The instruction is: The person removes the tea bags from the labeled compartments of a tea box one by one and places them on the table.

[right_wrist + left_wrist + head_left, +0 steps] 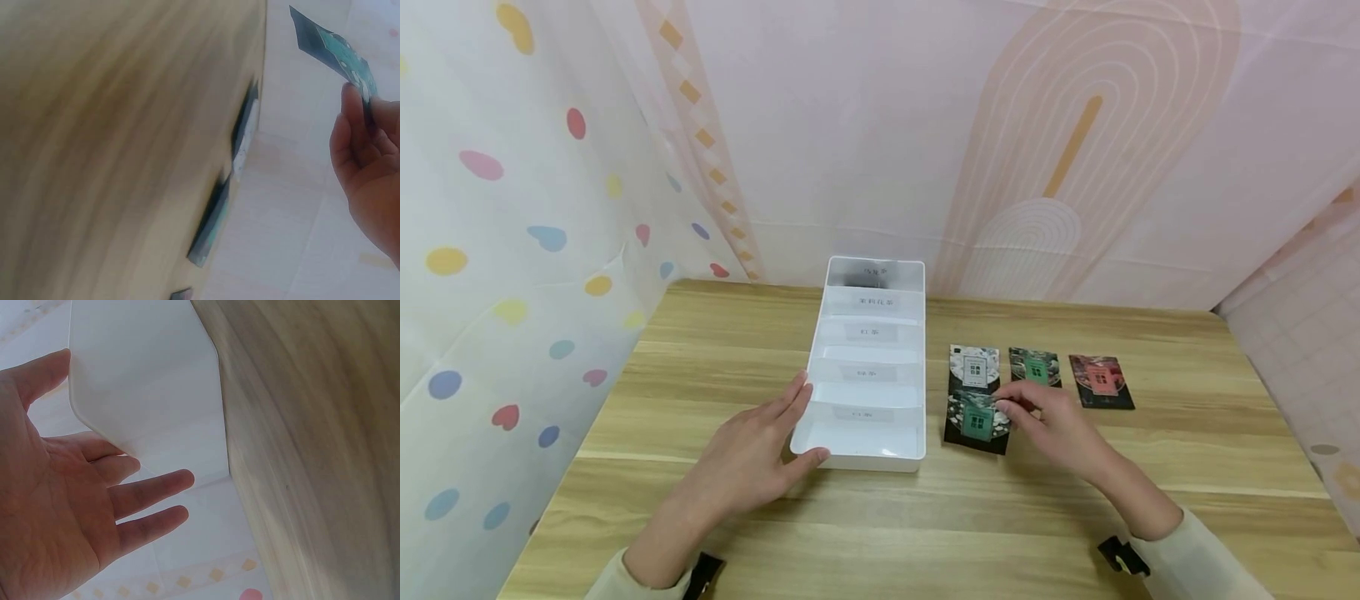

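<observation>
My right hand (1060, 425) pinches a black-and-green tea sachet (976, 419) by its edge, between thumb and fingertips. In the right wrist view this sachet (340, 55) is held up above the table. Just beyond it in the head view lies a black-and-white sachet (974, 367), partly covered. My left hand (748, 458) is at the near left corner of a white compartment box (868, 462), thumb by the front rim and fingers along the left side. Those fingers (153, 494) look nearly straight in the left wrist view. Labels mark the box's several compartments.
Another green sachet (1036, 365) lies behind my right hand, and a red one (1101, 381) lies farther right. All rest on a wood-grain table (880, 542). A pale patterned curtain (850, 125) hangs along the table's back edge.
</observation>
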Demonstrator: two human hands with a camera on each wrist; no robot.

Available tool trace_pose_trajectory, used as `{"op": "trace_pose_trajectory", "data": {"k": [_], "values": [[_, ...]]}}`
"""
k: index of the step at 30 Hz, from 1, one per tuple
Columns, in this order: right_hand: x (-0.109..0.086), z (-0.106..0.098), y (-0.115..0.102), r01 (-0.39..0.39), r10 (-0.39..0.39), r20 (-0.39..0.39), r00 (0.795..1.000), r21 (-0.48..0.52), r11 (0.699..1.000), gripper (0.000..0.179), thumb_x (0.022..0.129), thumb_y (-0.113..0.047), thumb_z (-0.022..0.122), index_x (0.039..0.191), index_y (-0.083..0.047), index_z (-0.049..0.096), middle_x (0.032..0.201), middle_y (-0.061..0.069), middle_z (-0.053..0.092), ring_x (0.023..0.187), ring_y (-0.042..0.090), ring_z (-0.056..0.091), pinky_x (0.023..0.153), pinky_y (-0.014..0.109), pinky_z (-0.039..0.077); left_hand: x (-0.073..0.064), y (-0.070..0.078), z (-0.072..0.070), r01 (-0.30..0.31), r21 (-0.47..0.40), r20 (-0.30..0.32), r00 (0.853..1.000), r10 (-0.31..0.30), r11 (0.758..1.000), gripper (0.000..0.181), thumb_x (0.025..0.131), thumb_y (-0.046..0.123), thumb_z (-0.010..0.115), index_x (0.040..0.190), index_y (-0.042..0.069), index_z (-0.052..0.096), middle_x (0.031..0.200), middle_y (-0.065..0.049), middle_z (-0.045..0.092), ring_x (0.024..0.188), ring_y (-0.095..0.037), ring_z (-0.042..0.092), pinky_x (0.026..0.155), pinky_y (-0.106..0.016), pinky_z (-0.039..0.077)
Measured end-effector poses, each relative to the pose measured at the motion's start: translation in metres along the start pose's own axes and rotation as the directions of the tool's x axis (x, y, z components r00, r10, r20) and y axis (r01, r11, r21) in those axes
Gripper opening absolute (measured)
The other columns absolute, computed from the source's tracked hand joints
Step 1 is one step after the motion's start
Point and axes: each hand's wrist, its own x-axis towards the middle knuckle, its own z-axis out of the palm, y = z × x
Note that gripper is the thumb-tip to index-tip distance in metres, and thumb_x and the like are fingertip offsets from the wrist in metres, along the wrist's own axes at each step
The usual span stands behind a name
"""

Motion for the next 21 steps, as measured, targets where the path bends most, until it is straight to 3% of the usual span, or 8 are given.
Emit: {"op": "trace_pose_trajectory", "data": {"k": [9, 21], "values": [[-0.004, 0.005, 0.009, -0.118, 0.111, 0.092, 0.99, 0.079, 0.99, 0.012, 0.101, 0.0, 0.066, 0.108, -0.006, 0.074, 0.082, -0.007, 0.065, 0.069, 0.006, 0.061, 0.056, 0.026, 0.051, 0.0, 0.001, -0.001, 0.006, -0.008, 0.003, 1.0, -0.006, 1.0, 0.085, 0.099, 0.054, 0.066, 0.157, -0.003, 0.042, 0.168, -0.015, 0.033, 0.136, -0.04, 0.056, 0.104, -0.058, 0.05], [-0.004, 0.01, 0.021, -0.221, 0.21, 0.17, 0.963, 0.052, 0.974, 0.008, 0.102, -0.001, 0.067, 0.102, -0.008, 0.072, 0.077, -0.006, 0.064, 0.067, 0.01, 0.063, 0.057, 0.025, 0.051, 0.0, 0.001, -0.001, 0.007, -0.007, -0.001, 1.0, -0.007, 1.0, 0.085, 0.099, 0.053, 0.067, 0.157, -0.003, 0.043, 0.167, -0.015, 0.034, 0.136, -0.04, 0.056, 0.104, -0.058, 0.05]]}}
